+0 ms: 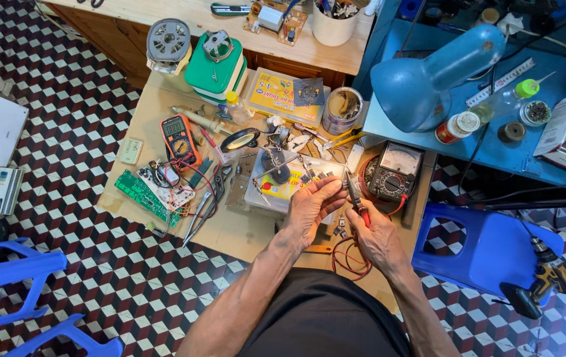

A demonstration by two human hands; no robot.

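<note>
Pliers (354, 192) upright, R hand (377, 239).

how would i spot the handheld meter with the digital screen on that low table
Start at the low wooden table and go to its left half. The meter lies face up above the green circuit board. Its orange casing and grey screen set it apart from the black dial-faced meter at the right.

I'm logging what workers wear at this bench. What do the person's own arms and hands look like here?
Both forearms are bare, with no sleeves showing. The left hand and right hand wear no gloves, and no watch, ring or wristband shows. Both arms look lean and sinewy. Dark shorts or trousers show below them.
</note>
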